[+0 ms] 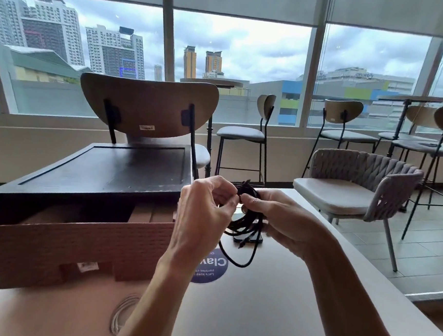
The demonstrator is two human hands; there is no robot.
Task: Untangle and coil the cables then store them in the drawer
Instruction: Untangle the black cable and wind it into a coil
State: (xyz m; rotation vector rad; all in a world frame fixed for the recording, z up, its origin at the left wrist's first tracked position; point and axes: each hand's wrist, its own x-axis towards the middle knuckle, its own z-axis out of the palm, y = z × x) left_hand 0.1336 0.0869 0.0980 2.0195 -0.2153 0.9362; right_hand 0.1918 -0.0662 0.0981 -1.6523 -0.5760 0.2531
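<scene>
Both hands hold a black cable above the table, gathered into loops, with one loose end hanging down toward the tabletop. My left hand pinches the cable at the top of the loops. My right hand grips the bundle from the right side. A brown drawer stands pulled open at the left, under a black-topped box. A white coiled cable lies on the table near the front, partly hidden by my left forearm.
A dark phone-like object lies on the table under the cable. A round blue sticker sits on the tabletop. A wooden-backed chair stands behind the box; a woven armchair is to the right.
</scene>
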